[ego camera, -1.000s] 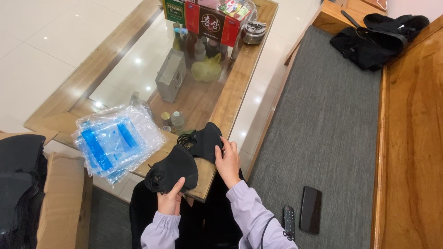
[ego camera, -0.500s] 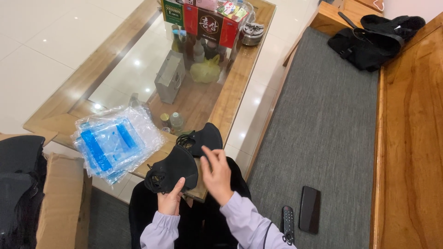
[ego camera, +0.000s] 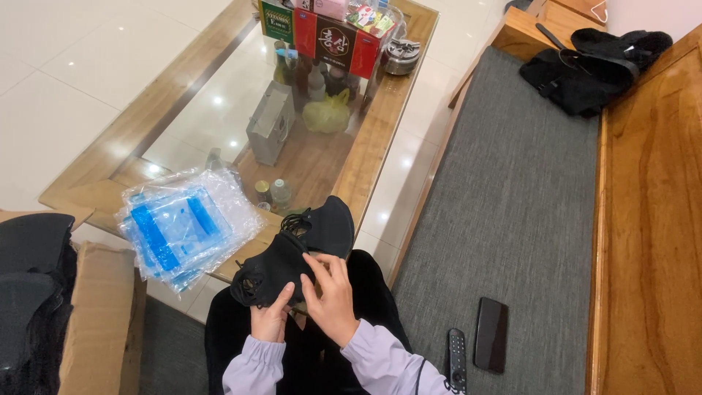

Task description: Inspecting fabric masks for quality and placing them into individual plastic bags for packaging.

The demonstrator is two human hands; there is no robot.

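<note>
- The person sat at the near corner of a glass-topped wooden table [ego camera: 380, 124], with both hands raised over the lap.
- The left hand [ego camera: 272, 316] was closed on the lower end of a stack of black face masks [ego camera: 289, 256], thumb on top and the other fingers hidden beneath.
- The right hand [ego camera: 330, 292] lay against the right side of the same stack, its fingertips [ego camera: 313, 257] pressed on the top mask near the middle; whether they pinched a single mask or only rested there could not be told.
- The masks' long axis ran from lower left, at the left hand, up to the upper right, where the rounded far end reached over the table edge with black ear loops bunched beside it.
- The stack therefore lay up and away from both grips, and the left hand held the nearer end while the right hand was closer to the middle.
- Just left of the masks, a pile of clear plastic bags [ego camera: 183, 227] with blue strips rested on the table corner.
- A cardboard box [ego camera: 102, 322] stood at the lower left.
- A phone [ego camera: 491, 344] and a remote control [ego camera: 456, 360] lay on the grey cushion [ego camera: 512, 205] to the right, well apart from the hands.
</note>
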